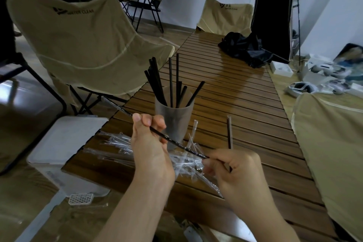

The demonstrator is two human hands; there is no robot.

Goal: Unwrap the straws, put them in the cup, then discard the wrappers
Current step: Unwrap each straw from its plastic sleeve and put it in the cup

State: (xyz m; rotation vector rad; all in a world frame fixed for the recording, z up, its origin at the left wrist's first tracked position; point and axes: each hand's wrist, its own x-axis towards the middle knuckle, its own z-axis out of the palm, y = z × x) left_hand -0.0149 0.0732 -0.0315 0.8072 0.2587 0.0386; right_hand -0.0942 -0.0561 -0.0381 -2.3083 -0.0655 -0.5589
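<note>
Step in hand: unwrapping one black straw (176, 142), held slantwise above the worktop (245, 108) in front of the cup (173, 122).
Left hand (151, 143): raised, thumb and curled fingers (155, 121) pinching the straw partway along; clear wrapper (114, 105) trailing off the far end, up and to the left past the worktop's edge.
Right hand (235, 169): low and near, fingertips pinching the straw's near end; thumb side hidden, so exact grip hard to tell.
Cup: translucent, upright on the worktop, holding a spread bundle of bare black straws (170, 82).
Spent wrappers (117, 145): a loose clear heap lying on the worktop under and beside both hands, touching the cup's base or very near it.
Waiting straw (229, 133): apparently wrapped, lying apart to the right of the cup.
Bin (64, 143): white, lidded, standing on the floor just beside the worktop's left edge; likely home for the wrappers.
Progress, as a judgement: well along with the straws, none of the discarding done.
Next move calls for: drawing straw and sleeve apart along the straw's own line, keeping the left pinch on film and not on the straw; then tipping the bare straw upright into the crowded cup without knocking it.
Risk: thin film clinging or tearing short.
</note>
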